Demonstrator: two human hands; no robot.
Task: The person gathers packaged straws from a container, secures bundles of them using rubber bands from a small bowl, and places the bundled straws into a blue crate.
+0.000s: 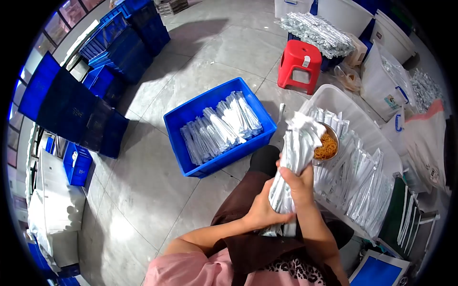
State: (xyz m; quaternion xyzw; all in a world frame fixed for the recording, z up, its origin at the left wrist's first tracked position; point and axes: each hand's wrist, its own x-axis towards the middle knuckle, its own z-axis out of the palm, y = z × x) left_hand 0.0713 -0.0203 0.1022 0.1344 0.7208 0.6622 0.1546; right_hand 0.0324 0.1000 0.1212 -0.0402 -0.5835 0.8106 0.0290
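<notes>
A bundle of long, thin, white plastic-wrapped packets (296, 150) stands nearly upright over my lap. My left hand (267, 206) is closed around its lower part, and my right hand (298, 183) grips it higher up on the right side. What the wrappers contain cannot be made out. Ahead on the floor, a blue bin (188, 168) holds several bundles of similar packets (222, 124). To my right, a white translucent tub (377, 128) holds many loose packets (353, 178) and a metal bowl of thin orange loops (327, 146), perhaps rubber bands.
A red stool (300, 64) stands beyond the tub, near a heap of silvery packets (317, 31). Stacked blue crates (121, 47) line the left side. White lidded boxes (389, 78) and a woven sack (424, 143) crowd the right.
</notes>
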